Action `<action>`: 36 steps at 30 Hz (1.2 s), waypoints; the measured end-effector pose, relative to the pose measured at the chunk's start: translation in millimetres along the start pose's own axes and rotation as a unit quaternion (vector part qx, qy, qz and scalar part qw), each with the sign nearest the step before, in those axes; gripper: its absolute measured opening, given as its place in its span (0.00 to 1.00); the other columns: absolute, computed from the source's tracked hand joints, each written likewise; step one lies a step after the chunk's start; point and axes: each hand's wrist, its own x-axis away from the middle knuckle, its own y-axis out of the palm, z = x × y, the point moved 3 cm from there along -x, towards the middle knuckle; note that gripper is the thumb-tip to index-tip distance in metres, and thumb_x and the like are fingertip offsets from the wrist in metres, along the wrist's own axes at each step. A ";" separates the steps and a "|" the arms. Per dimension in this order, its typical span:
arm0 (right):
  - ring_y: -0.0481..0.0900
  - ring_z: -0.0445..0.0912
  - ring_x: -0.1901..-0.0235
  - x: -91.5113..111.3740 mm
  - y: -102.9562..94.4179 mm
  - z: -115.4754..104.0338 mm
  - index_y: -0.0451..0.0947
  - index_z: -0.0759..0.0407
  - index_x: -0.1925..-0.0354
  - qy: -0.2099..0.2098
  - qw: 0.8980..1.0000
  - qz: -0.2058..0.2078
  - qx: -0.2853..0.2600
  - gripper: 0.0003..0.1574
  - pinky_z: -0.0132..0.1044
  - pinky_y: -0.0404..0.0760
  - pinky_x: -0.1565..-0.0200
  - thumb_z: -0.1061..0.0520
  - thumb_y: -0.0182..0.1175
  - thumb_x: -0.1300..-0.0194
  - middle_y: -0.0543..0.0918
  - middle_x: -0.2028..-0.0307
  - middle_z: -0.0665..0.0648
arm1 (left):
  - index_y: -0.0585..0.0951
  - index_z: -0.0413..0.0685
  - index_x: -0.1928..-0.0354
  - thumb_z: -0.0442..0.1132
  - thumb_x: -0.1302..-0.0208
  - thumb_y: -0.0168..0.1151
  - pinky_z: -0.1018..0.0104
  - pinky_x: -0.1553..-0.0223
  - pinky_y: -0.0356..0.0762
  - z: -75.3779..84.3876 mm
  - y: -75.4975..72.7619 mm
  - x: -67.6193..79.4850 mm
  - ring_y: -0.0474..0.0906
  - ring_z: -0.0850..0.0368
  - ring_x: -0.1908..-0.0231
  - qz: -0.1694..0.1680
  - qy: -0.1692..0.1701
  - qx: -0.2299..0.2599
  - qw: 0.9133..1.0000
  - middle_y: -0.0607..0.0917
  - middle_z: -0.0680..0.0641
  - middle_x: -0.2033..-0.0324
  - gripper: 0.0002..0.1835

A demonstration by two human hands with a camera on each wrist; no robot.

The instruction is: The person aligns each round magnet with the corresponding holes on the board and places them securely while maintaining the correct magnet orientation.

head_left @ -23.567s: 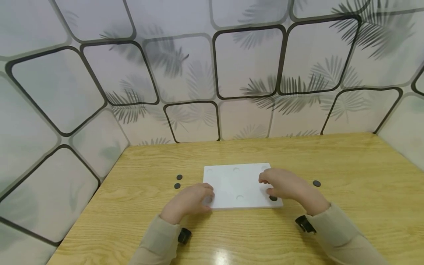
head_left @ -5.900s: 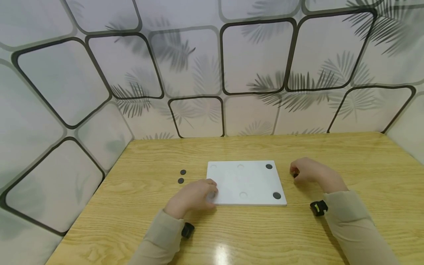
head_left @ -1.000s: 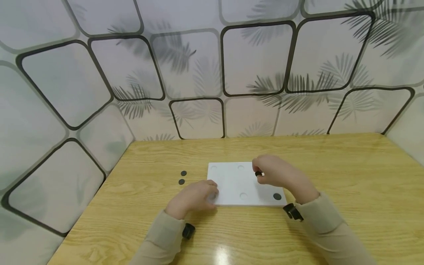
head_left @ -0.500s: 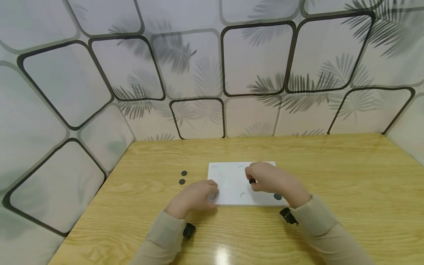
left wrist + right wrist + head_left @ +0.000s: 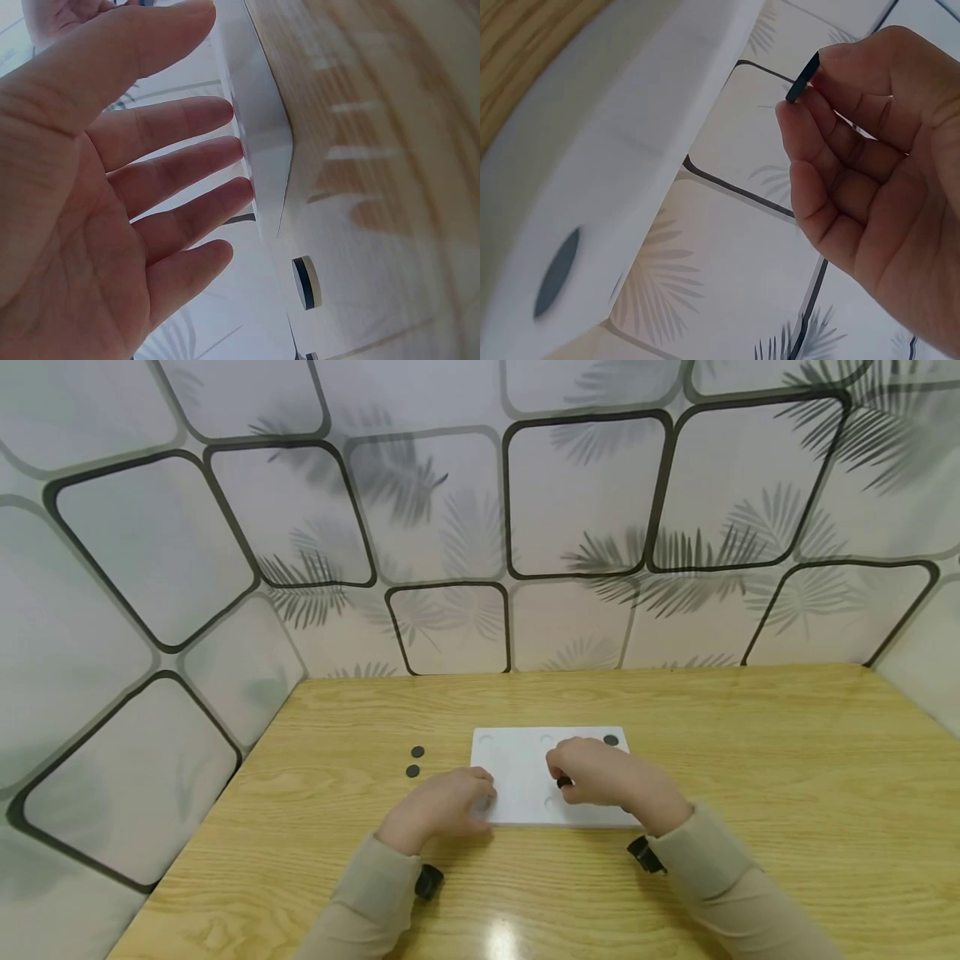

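Observation:
A white rectangular board (image 5: 517, 768) with shallow round recesses lies on the table. My left hand (image 5: 442, 810) rests at its near left corner; in the left wrist view the fingertips (image 5: 241, 187) touch the board's edge, fingers loosely extended. Over the middle of the board, my right hand (image 5: 603, 774) pinches a small black disc (image 5: 804, 77) between thumb and fingers, apart from the surface. One black disc (image 5: 611, 740) sits in the far right recess. The near right recess is mostly hidden behind the right hand. The far left and far middle recesses hold nothing.
Two more black discs, a farther one (image 5: 417, 752) and a nearer one (image 5: 412, 771), lie on the wooden table (image 5: 300, 827) left of the board. Behind the table stands a patterned wall (image 5: 577, 502). A small black device (image 5: 429, 882) is strapped to each wrist.
Holding its disc, my right hand has moved left and nearer over the board. The loose disc once right of the board was picked up earlier; the far right recess has been filled. Left hand stays.

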 end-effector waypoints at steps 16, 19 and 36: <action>0.61 0.41 0.80 -8.2 10.9 -8.4 0.69 0.57 0.80 0.004 0.999 -0.035 0.018 0.10 0.32 0.64 0.76 0.68 0.59 0.52 0.66 0.81 0.48 | 0.80 0.44 0.57 0.45 0.51 0.66 0.66 0.54 0.71 -2.5 1.4 -0.4 0.73 0.55 0.54 0.000 0.002 0.002 1.000 0.76 0.49 0.53 0.19; 0.61 0.41 0.80 -8.5 14.5 -10.7 0.69 0.57 0.80 0.009 0.999 -0.040 0.032 0.11 0.31 0.64 0.76 0.67 0.61 0.51 0.66 0.81 0.48 | 0.79 0.45 0.56 0.45 0.51 0.66 0.66 0.54 0.71 -2.3 2.0 -1.2 0.73 0.55 0.54 -0.002 0.002 0.002 1.000 0.75 0.49 0.52 0.20; 0.62 0.41 0.81 -13.0 22.7 -18.9 0.66 0.54 0.82 0.020 0.994 -0.061 0.090 0.14 0.31 0.64 0.76 0.67 0.61 0.53 0.65 0.83 0.48 | 0.80 0.45 0.61 0.44 0.52 0.67 0.68 0.58 0.72 -1.4 1.4 0.8 0.74 0.56 0.57 0.011 0.014 -0.001 1.000 0.76 0.50 0.55 0.16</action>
